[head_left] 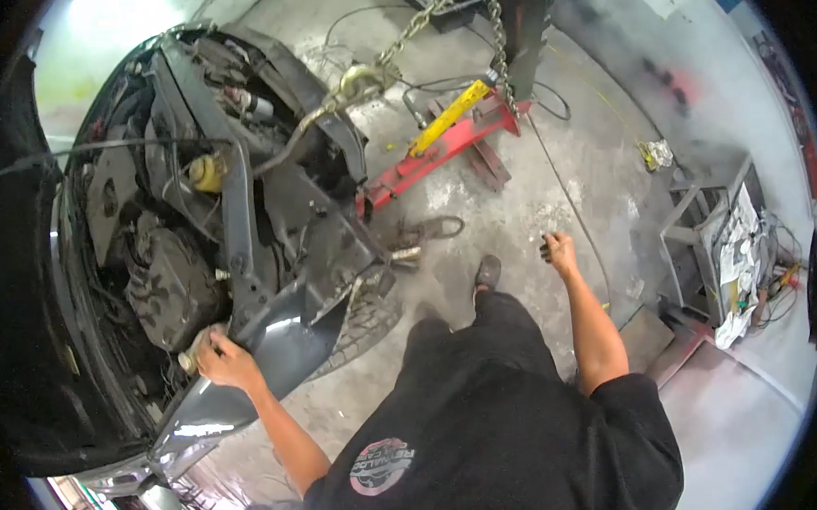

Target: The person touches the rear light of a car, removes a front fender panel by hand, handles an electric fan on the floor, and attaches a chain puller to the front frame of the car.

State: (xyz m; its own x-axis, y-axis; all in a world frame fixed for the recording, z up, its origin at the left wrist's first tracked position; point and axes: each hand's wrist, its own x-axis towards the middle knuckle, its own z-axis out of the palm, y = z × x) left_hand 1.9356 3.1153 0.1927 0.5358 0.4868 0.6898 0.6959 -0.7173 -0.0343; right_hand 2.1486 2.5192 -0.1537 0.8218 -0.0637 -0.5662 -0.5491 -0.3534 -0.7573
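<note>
My left hand [226,361] is at the inner edge of the car's dark front fender [286,350], its fingers bent over that edge. Right beside those fingers is a pale, cream-coloured cap or small reservoir [188,362]; what the fingers grip is hidden. Beyond it lies the dusty engine cover [175,286] in the exposed engine bay. My right hand [559,252] hangs over the concrete floor, away from the car, with its fingers curled. Something dark shows at its fingertips, too small to name.
A heavy chain [409,41] with a hook [357,80] runs to the car's front. Near it are a red steel beam [440,152], a yellow cylinder [451,118] and a dark post [525,41]. A metal stand [692,231] with papers is at right; a cable [566,193] crosses the floor.
</note>
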